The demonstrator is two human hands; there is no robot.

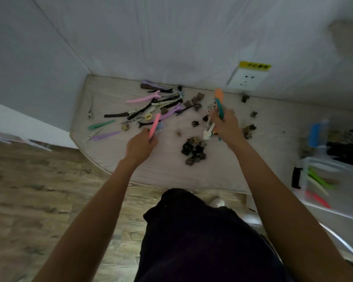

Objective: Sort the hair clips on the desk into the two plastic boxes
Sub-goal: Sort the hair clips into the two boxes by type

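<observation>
Many hair clips lie scattered on the pale desk (110, 159): long flat clips (143, 98) in pink, purple, green and black at the back left, small dark claw clips (194, 150) in a heap near the middle. My left hand (140, 145) grips a long pink clip (154, 125) that points up and away. My right hand (225, 127) holds a bunch of long clips: an orange one (219, 94), a teal one (219, 107) and a white one (208, 130). Two clear plastic boxes stand at the right: the near box (306, 174) holds long green and red clips, the far box (322, 147) holds small dark clips.
A white wall with a socket (247, 80) and a yellow label (255, 66) runs behind the desk. A wood-look floor (39, 190) lies to the left and below. A black object (296, 178) stands by the near box. My dark trousers (192, 231) fill the bottom centre.
</observation>
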